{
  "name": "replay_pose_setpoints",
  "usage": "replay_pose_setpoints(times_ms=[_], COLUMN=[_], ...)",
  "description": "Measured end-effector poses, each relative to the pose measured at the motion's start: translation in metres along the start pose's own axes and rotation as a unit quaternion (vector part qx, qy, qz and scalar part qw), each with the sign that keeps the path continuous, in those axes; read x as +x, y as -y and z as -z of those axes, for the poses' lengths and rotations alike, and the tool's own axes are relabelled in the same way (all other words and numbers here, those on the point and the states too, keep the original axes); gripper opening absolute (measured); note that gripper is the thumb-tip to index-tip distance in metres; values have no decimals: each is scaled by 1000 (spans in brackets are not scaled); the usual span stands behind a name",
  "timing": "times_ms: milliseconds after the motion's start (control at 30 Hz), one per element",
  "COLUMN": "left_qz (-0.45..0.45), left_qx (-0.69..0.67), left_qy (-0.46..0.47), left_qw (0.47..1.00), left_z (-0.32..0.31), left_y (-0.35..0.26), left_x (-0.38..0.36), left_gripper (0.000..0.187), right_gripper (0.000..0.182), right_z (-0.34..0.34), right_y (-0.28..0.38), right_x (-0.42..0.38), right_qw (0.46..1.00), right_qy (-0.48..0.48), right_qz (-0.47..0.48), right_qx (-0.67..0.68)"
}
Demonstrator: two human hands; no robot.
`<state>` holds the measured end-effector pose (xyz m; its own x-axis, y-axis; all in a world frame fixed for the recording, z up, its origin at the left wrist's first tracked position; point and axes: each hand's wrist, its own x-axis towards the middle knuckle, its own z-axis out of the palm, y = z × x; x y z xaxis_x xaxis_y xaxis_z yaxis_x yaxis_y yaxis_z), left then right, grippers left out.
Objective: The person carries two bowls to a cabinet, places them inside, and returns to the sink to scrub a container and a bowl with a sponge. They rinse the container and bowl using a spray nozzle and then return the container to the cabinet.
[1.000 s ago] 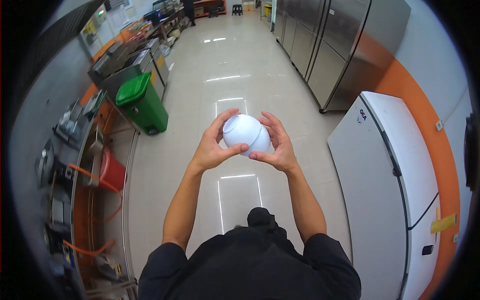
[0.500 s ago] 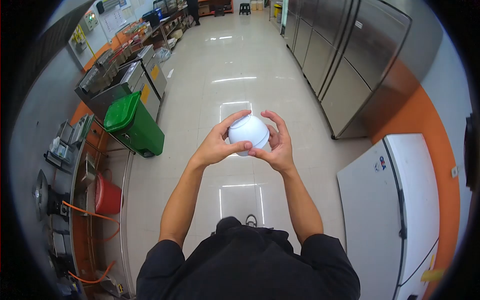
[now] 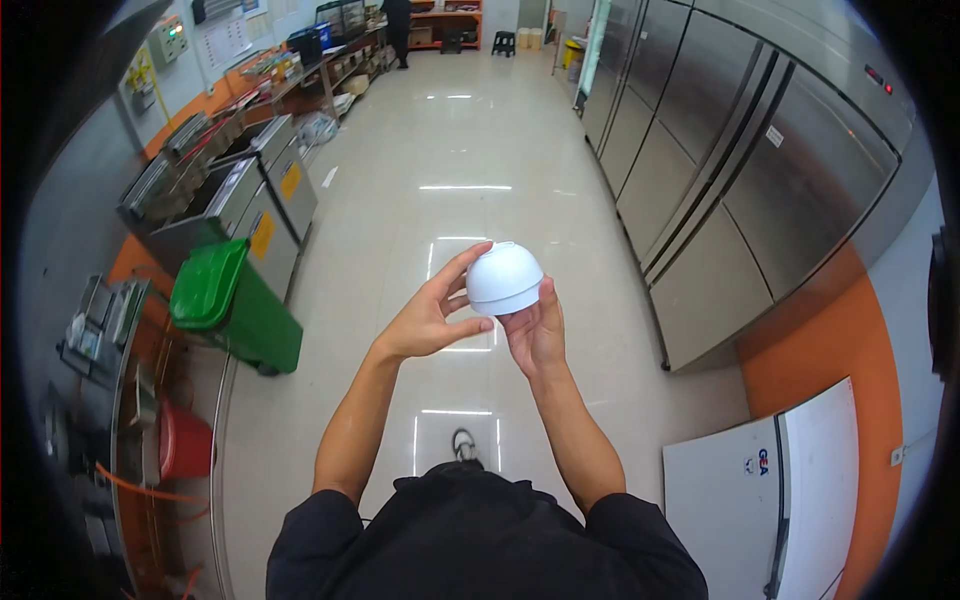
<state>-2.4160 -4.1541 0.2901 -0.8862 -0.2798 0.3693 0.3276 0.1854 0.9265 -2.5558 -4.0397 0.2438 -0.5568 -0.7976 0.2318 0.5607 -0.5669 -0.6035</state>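
White bowls (image 3: 503,275), apparently two nested together, are held upside down in front of me, with a foot ring on top and a band along the lower edge. My right hand (image 3: 540,335) grips them from below, its thumb up against the right of the rim and its fingers underneath. Curved around the left side is my left hand (image 3: 432,312); its fingertips reach the bowls' upper left and its thumb lies just under the lower left rim. The inside of the bowls is hidden.
Steel fridges (image 3: 700,190) line the right, with a white freezer (image 3: 730,500) nearer. A green bin (image 3: 235,305), fryers (image 3: 215,200) and a red bucket (image 3: 187,440) stand left. Tiled floor (image 3: 455,140) runs ahead to a person in dark clothes (image 3: 397,25).
The bowls have tipped so their rim faces down. My right hand has shifted underneath and my left thumb has come off the front. The view has tilted up, and I have moved along the aisle.
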Motion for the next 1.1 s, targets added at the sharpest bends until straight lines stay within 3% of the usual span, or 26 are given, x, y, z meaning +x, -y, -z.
replay_pose_setpoints(times_ms=[300, 367, 400, 467, 500, 567, 600, 667, 833, 1033, 1100], left_qz=[-2, -4, -9, -9, -8, 62, 64, 150, 93, 59, 58], left_qx=[19, -6, -2, -66, -62, -311, -310, -248, -263, -350, -381], left_qy=[-15, -30, -27, 3, 5, 52, 46, -46, -110, -135, -133], left_qw=[1000, 1000, 1000, 998, 998, 947, 948, 956, 954, 925, 913], left_z=[82, 104, 116, 142, 159, 189, 201, 222, 293, 389, 426], left_y=[93, 122, 136, 166, 182, 209, 218, 232, 271, 350, 376], left_x=[222, 271, 296, 342, 368, 414, 437, 483, 572, 673, 714], left_gripper=[81, 79, 79, 81, 81, 85, 85, 85, 82, 72, 69], right_gripper=[78, 83, 83, 88, 88, 92, 92, 94, 94, 98, 102], right_z=[67, 77, 86, 106, 122, 160, 167, 173, 186, 214, 227], right_y=[37, 37, 37, 35, 33, 34, 41, 59, 51, -5, -24], right_x=[213, 261, 289, 343, 376, 442, 474, 538, 695, 854, 909], right_qw=[1000, 985, 984, 950, 951, 924, 926, 858, 829, 822, 792], right_qy=[-6, -12, -10, -29, -30, -5, -3, 91, 179, 185, 160], right_qz=[10, 84, 91, 115, 116, 123, 118, 57, -19, -14, 4], right_qx=[-28, -153, -152, -288, -284, -362, -359, -503, -530, -539, -589])
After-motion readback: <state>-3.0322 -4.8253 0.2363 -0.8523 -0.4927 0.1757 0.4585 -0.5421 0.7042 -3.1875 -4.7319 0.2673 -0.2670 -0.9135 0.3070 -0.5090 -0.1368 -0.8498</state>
